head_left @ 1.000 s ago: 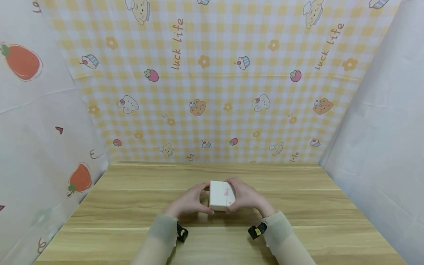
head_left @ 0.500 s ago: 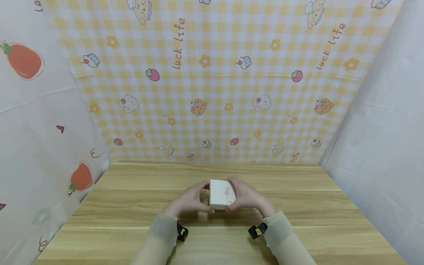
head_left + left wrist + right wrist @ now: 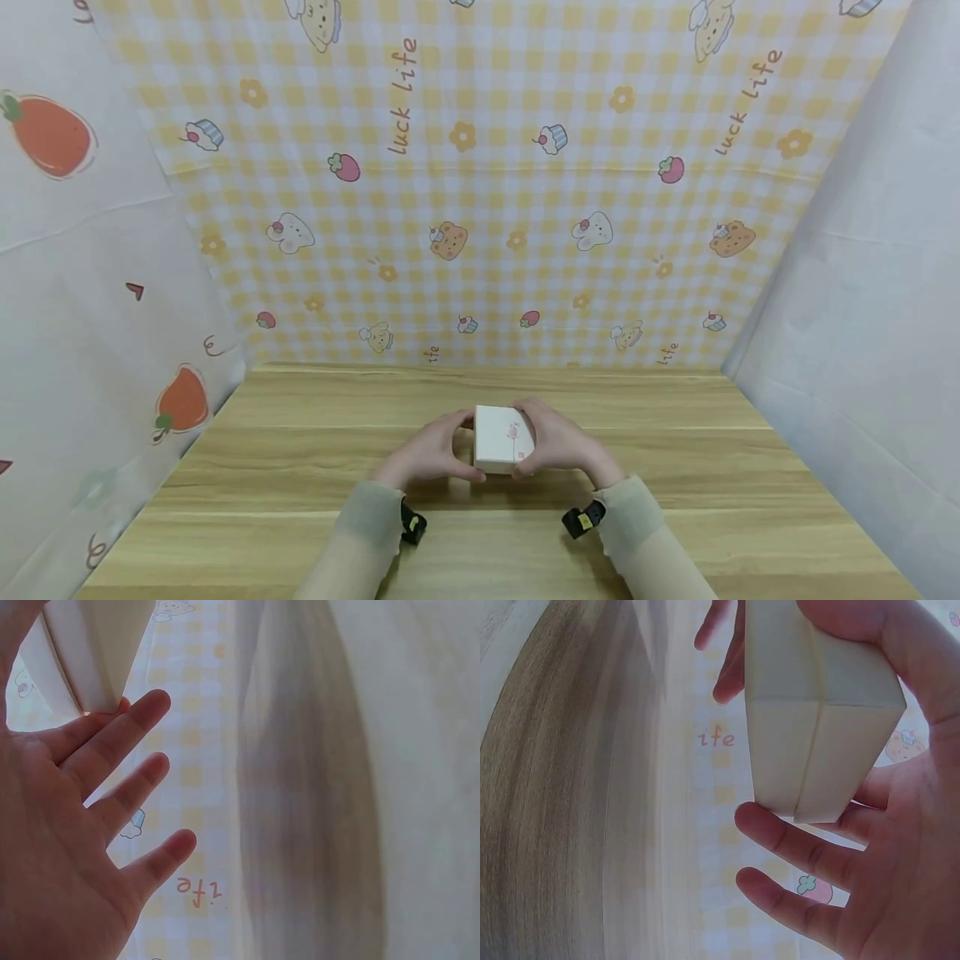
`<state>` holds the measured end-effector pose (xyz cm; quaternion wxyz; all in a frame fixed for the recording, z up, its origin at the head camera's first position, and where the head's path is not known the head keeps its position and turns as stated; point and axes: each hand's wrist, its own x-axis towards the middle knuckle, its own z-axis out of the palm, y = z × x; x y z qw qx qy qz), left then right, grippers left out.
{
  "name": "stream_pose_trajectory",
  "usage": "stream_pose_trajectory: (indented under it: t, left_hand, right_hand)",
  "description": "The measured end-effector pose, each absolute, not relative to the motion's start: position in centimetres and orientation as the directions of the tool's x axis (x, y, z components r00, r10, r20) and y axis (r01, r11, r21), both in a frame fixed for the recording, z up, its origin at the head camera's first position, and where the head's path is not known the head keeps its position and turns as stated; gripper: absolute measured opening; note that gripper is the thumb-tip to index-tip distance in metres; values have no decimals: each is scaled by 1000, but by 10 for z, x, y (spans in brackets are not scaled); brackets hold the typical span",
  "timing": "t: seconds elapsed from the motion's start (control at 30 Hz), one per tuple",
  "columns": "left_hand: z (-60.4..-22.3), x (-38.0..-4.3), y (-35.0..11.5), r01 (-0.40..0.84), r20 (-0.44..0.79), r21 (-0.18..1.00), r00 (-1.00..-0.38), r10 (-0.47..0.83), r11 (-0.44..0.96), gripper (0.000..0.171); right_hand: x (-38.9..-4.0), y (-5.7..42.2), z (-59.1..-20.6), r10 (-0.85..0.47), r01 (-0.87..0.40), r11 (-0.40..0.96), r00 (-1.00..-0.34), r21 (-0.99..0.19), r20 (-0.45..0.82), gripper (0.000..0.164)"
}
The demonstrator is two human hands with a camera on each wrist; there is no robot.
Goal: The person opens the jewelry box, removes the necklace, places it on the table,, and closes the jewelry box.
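A small white box [image 3: 497, 437] with a pink flower printed on its top is held between both hands at the middle of the wooden table. My left hand [image 3: 427, 450] grips its left side, thumb at the front corner and fingers at the back. From the right, my right hand [image 3: 561, 443] grips it the same way, covering part of the top. A lid seam runs along the box [image 3: 817, 750] in the right wrist view. In the left wrist view, the other fingers of the left hand [image 3: 60, 802] spread out below the box [image 3: 112, 645].
The wooden table [image 3: 300, 475] reaches back to a yellow checked cloth [image 3: 480, 275] with cartoon prints. White cloth walls stand at the left [image 3: 97, 333] and right [image 3: 862, 333]. A black strap device [image 3: 582, 520] sits on each wrist.
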<state>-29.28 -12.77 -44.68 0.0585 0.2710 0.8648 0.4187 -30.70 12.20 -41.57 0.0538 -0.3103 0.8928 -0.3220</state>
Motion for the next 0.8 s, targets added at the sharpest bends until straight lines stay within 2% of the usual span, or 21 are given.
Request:
stream_pose_trajectory:
  t: [0.57, 0.8]
  left_hand:
    - [-445, -292, -126, 410, 120, 769, -846, 519, 491, 93]
    - [-441, -289, -122, 354, 108, 833, -857, 503, 425, 101]
  right_hand:
    - [-307, 124, -413, -584, -511, 597, -805, -619, 102, 97]
    - [-306, 124, -410, -594, -530, 572, -794, -627, 129, 97]
